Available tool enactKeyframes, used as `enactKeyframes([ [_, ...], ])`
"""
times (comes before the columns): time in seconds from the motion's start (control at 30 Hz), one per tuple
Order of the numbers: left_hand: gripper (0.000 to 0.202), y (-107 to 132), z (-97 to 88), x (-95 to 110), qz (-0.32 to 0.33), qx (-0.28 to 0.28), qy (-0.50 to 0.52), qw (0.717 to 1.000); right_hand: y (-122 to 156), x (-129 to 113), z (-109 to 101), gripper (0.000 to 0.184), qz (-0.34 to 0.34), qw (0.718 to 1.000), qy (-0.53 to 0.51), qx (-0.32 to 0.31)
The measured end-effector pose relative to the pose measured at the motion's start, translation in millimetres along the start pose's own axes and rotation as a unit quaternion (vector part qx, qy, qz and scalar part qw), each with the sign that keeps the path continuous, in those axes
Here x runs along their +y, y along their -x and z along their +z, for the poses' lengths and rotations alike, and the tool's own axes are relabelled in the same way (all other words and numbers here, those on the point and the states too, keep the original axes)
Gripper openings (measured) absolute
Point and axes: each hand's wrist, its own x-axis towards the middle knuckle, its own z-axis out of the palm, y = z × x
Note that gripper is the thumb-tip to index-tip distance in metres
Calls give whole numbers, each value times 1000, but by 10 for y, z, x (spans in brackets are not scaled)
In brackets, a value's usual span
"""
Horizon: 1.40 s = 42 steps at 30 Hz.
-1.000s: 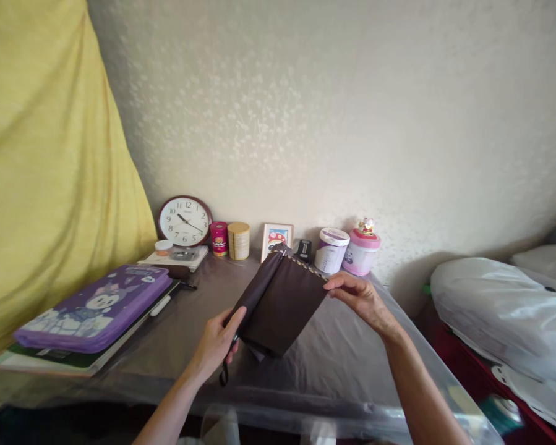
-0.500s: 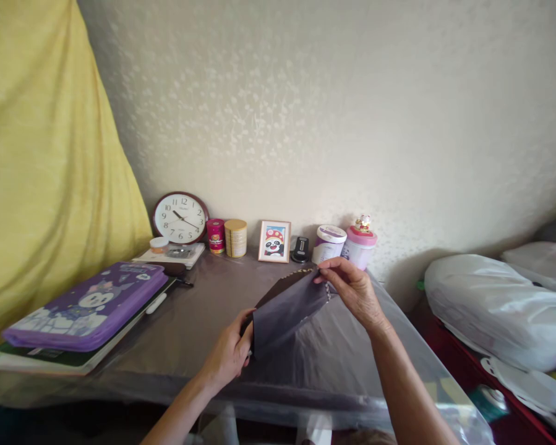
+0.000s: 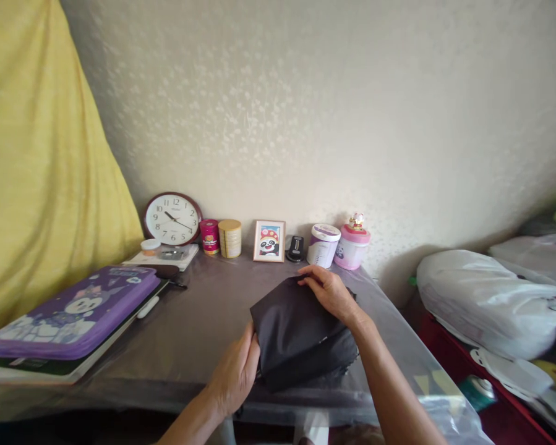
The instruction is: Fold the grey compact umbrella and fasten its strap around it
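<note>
A black folding umbrella [image 3: 296, 321], collapsed with its fabric loose, is held between my hands above the near part of the table. My left hand [image 3: 238, 371] is closed round its left end, where the handle is hidden. On the upper right, my right hand [image 3: 331, 292] pinches the edge of a fabric panel between thumb and fingers. The panel is spread out flat toward the left hand, and more dark folds bunch below it on the right.
The table [image 3: 203, 315] has a plastic cover. Along the wall stand a clock [image 3: 173, 218], two cans [image 3: 230, 238], a framed panda picture [image 3: 269, 241] and two tubs [image 3: 324, 246]. A purple case [image 3: 73, 312] lies left on books. White bags [image 3: 488, 303] are at right.
The umbrella's panel has been turned over and laid broadside, so its dark face shows. My right hand has moved slightly left and down with the fabric edge. The view has shifted a little.
</note>
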Motion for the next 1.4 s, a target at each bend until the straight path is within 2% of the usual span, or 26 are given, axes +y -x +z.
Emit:
enactKeyframes([
  [0.1,47,12,-2,-42,-38,-15,10,999,6,0,12,23,-7,997,62,-38],
  [0.27,34,22,-23,13,-10,-9,-7,1000,26,16,42,26,-5,982,169,-81],
  [0.43,24,-13,4,73,5,-44,-20,999,67,3,30,31,5,966,228,-125],
  [0.53,25,-33,-16,76,-28,-61,13,998,110,-148,-15,30,-28,971,209,-110],
  [0.63,27,-60,-67,64,-86,-70,59,992,147,-339,-15,21,-75,971,177,-142],
  [0.73,29,-86,-120,48,-113,-65,88,988,144,-419,52,26,-96,954,239,-154],
  [0.8,29,-92,-141,45,-113,-63,88,988,121,-379,80,36,-77,939,306,-135],
  [0.87,28,-88,-151,51,-118,-72,86,987,96,-273,53,43,-18,928,356,-110],
  [0.93,28,-79,-157,56,-126,-82,89,985,75,-118,-38,42,56,926,363,-91],
  [1.0,28,-76,-167,53,-127,-85,92,984,61,63,-169,37,107,942,311,-72],
  [1.1,33,-88,-207,38,-120,-76,108,984,61,335,-353,45,187,968,158,51],
  [1.17,46,-103,-249,39,-120,-58,125,983,86,487,-424,48,228,967,18,108],
  [1.2,53,-112,-271,43,-119,-48,132,983,106,548,-440,47,248,961,-49,111],
  [1.3,66,-142,-329,61,-125,-29,141,982,181,666,-427,37,294,939,-175,35],
  [1.4,68,-170,-368,60,-140,-10,148,979,245,700,-382,28,310,925,-209,-61],
])
